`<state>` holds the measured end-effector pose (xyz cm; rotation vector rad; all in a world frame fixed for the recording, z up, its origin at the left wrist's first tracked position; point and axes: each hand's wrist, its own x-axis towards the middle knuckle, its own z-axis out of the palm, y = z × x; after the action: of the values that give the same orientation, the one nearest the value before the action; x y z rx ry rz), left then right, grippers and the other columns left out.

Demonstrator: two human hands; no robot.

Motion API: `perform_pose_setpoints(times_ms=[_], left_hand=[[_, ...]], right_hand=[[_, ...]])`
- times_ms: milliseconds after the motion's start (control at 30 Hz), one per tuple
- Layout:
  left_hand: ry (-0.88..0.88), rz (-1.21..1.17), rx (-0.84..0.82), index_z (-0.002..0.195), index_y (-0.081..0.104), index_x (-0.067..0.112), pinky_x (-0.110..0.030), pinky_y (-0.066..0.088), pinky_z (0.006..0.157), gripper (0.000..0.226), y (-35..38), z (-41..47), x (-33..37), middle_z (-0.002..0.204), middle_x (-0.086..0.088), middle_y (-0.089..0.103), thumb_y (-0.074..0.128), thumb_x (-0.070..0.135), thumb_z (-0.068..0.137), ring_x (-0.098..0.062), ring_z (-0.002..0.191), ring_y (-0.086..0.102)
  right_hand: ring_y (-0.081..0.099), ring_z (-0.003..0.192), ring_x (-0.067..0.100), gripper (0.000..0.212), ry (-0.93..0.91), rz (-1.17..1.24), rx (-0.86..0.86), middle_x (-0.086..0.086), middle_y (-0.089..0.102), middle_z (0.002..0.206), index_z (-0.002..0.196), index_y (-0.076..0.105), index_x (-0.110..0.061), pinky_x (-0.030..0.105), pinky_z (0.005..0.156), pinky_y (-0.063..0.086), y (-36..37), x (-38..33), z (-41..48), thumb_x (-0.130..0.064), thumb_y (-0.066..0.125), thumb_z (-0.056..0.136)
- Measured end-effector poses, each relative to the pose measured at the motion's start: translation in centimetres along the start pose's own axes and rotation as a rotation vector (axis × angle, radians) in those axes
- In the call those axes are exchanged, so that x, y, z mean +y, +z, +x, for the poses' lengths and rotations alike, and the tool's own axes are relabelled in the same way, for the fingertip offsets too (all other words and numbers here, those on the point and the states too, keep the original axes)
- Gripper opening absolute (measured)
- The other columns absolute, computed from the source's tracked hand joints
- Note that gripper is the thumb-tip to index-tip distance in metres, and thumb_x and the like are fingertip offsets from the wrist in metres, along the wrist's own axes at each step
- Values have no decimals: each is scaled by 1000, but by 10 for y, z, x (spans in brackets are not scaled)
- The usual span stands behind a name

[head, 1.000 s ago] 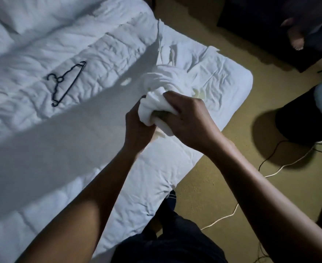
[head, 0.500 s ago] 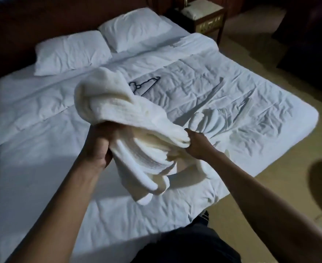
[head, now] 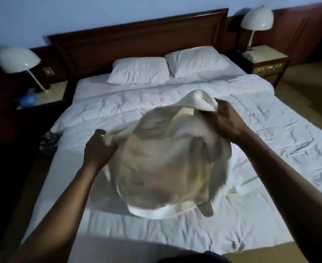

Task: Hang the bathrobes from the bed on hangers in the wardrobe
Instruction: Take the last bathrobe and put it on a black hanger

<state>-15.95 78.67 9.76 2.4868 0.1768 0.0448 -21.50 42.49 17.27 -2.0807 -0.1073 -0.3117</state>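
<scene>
A white bathrobe [head: 165, 158] is held spread above the bed [head: 270, 149], its top edge clamped in the curled fingers of the left hand [head: 99, 147] and the right hand [head: 226, 122], two pillows [head: 139, 71] being laid against the dark headboard [head: 137, 42].

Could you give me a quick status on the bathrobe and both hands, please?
Status: left grip holds bathrobe edge, right grip pinches upper corner. Bathrobe spread open over bed, blurred. No obstruction seen.
</scene>
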Motion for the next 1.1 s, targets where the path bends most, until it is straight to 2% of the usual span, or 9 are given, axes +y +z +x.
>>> perform_pose_setpoints(times_ms=[133, 267, 333, 433, 500, 633, 767, 933, 1100], left_hand=[[270, -120, -9, 145, 41, 32, -30, 42, 105, 89, 40, -15, 34, 142, 5, 47, 90, 33, 70, -12, 127, 50], [416, -286, -24, 110, 66, 38, -30, 50, 88, 26, 64, -26, 122, 108, 18, 69, 69, 22, 90, 5, 100, 62], [360, -336, -62, 87, 69, 34, -35, 52, 79, 15, 72, -27, 150, 84, 15, 72, 57, 28, 96, 2, 81, 65], [221, -710, -362, 97, 68, 13, -41, 54, 84, 36, 87, -37, 178, 83, 6, 66, 53, 46, 101, -11, 77, 62], [251, -690, -435, 103, 65, 11, -40, 51, 86, 52, 99, -45, 190, 89, 1, 66, 60, 62, 93, -19, 83, 63], [330, -370, -289, 93, 69, 40, -23, 50, 70, 6, 126, -46, 191, 86, 23, 72, 70, 34, 93, 5, 79, 67], [128, -330, -28, 72, 64, 26, -30, 35, 60, 22, 109, -19, 173, 63, 10, 59, 68, 27, 94, -8, 61, 52], [94, -634, -24, 93, 76, 16, -32, 46, 74, 8, 80, 1, 173, 85, 1, 74, 71, 22, 93, -12, 78, 65], [84, -762, -113, 97, 76, 10, -37, 51, 91, 27, 73, 5, 192, 103, -10, 77, 71, 36, 95, -22, 98, 71]], right_hand=[[59, 73, 8, 18, -111, -133, -52, -8, 64, 74, 82, 63, -15, 34, 66, 48, -4, -19, 23, -32, 57, 86], [66, 76, 13, 7, -238, -202, -122, -3, 70, 77, 82, 67, -14, 39, 69, 53, -12, -26, 44, -19, 62, 84], [67, 77, 17, 12, -254, -216, -66, 0, 70, 78, 82, 68, -12, 38, 67, 52, -22, -21, 53, -23, 63, 83], [65, 78, 18, 17, -221, -196, 37, -1, 69, 79, 85, 69, -13, 30, 65, 46, -43, -12, 63, -30, 66, 85], [64, 78, 19, 17, -196, -208, 85, -2, 68, 79, 84, 68, -16, 30, 66, 43, -56, -6, 71, -32, 67, 88], [58, 66, 16, 30, -58, -22, 218, -4, 60, 66, 73, 61, -12, 35, 61, 45, -89, 10, 94, -41, 61, 82], [58, 64, 18, 38, 26, 56, 272, 15, 63, 70, 78, 63, -5, 44, 59, 51, -121, 43, 116, -43, 60, 78], [63, 83, 31, 27, 105, -203, 135, 7, 65, 79, 84, 64, -11, 34, 68, 40, -117, 98, 135, -36, 61, 91], [64, 102, 35, 22, 63, -532, -274, 16, 69, 107, 104, 69, -10, 31, 77, 35, -85, 135, 134, -26, 54, 100]])
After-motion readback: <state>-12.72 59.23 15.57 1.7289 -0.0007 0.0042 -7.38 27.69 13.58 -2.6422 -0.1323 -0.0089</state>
